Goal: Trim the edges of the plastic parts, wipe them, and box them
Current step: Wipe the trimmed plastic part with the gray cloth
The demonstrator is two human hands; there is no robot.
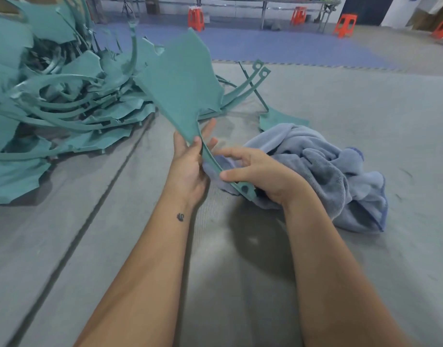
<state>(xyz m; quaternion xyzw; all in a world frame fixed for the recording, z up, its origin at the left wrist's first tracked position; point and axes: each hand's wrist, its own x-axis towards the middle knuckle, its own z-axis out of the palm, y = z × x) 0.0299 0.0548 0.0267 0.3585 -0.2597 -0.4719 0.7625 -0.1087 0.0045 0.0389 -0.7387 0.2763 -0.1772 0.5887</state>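
I see a teal-green plastic part [183, 86], flat in colour with no pattern. The heap of parts [65, 96] far left is the same teal-green. The towel [323, 171] on the right is pale grey-blue, with a darker blue edge. The mat [340, 246] beneath is plain grey. Far off, the stools [196, 17] are bright orange-red, and the floor [278, 46] there looks blue-violet, perhaps blurred.

Matt teal plastic part [183, 81]; fluffy blue terry cloth towel [323, 169]; grey ribbed mat [340, 101].
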